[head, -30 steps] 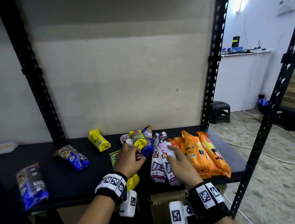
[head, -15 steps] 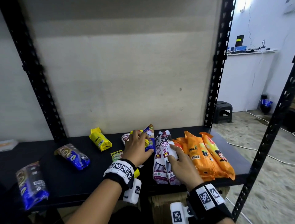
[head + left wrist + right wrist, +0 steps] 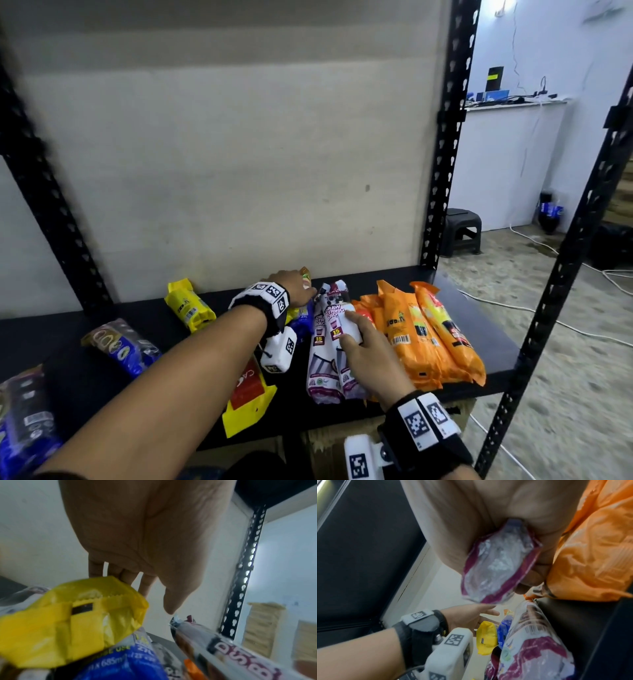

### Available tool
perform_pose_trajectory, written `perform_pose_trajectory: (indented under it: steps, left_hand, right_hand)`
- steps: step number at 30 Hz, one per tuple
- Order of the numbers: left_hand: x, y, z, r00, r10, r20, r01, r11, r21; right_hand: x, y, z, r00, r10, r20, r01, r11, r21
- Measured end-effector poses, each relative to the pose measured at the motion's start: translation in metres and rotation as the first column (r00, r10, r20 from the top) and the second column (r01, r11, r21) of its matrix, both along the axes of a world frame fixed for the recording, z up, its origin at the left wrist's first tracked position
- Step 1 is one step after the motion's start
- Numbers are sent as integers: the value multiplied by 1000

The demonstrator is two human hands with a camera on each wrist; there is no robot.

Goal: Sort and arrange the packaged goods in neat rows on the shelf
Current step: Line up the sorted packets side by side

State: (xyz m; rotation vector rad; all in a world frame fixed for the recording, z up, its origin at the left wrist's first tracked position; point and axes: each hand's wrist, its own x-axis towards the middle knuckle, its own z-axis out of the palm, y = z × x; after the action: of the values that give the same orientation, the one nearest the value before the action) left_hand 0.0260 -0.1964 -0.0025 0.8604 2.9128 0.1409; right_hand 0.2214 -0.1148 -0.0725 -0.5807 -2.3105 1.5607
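Observation:
On the black shelf (image 3: 479, 329) two white and purple drawstring-bag packs (image 3: 318, 363) lie side by side. My right hand (image 3: 347, 327) grips the right one (image 3: 496, 568), its fingers (image 3: 530, 577) curled round the far side. Several orange packs (image 3: 424, 342) lie in a row right beside it. My left hand (image 3: 305, 287) reaches to the back of the shelf with straight fingers (image 3: 123, 577). It hovers over a yellow pack (image 3: 68, 622) and a blue pack (image 3: 120, 666) and holds nothing.
Another yellow pack (image 3: 190, 306) lies near the back wall. Two dark blue packs (image 3: 123, 346) lie at the left. A yellow and red pack (image 3: 248, 401) overhangs the front edge. Black rack uprights (image 3: 442, 171) flank the shelf; a stool (image 3: 462, 229) stands beyond.
My left hand has moved away from me, from the loose packs toward the back wall, its fingers now straight. My right hand has stayed on the white and purple pack.

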Motion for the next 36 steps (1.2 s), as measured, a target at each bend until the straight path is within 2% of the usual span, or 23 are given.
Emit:
perform_pose_trajectory:
  steps: [2, 5, 13, 16, 20, 22, 25, 27, 30, 36]
  left_hand:
    - [-5, 7, -8, 997, 13, -75, -22, 993, -120]
    - [-17, 10, -29, 993, 99, -62, -108, 981, -163]
    - [-33, 18, -46, 982, 181, 58, -183, 983, 20]
    - [-37, 13, -44, 969, 168, 183, -207, 952, 225]
    - [-42, 3, -34, 953, 114, 282, -258, 795, 549]
    - [-41, -2, -29, 957, 83, 279, -262, 660, 704]
    - [-36, -14, -17, 976, 79, 204, -218, 419, 882]
    - [-34, -27, -6, 978, 68, 196, -207, 325, 923]
    - [-32, -54, 4, 968, 73, 240, -251, 282, 926]
    - [-31, -114, -8, 952, 132, 275, -303, 306, 902]
  right_hand:
    - [-6, 0, -7, 1000, -7, 11, 7, 1000, -8]
    - [-10, 1, -16, 1000, -13, -2, 13, 1000, -16]
    - [-12, 1, -14, 998, -27, -55, 26, 999, -25]
    - [-13, -1, -12, 996, -35, -78, 33, 999, -35]
    - [-14, -9, -9, 998, -27, -61, 24, 998, -64]
    - [-16, -14, -6, 1000, -9, -30, 8, 998, -62]
    - [-19, -24, 0, 1000, -16, -7, 15, 998, -55]
    - [-21, -32, 6, 1000, -18, 2, 18, 1000, -14]
    - [-27, -49, 12, 998, -32, 54, 24, 991, 130]
    - [-39, -75, 19, 989, -74, 125, 27, 940, 339]
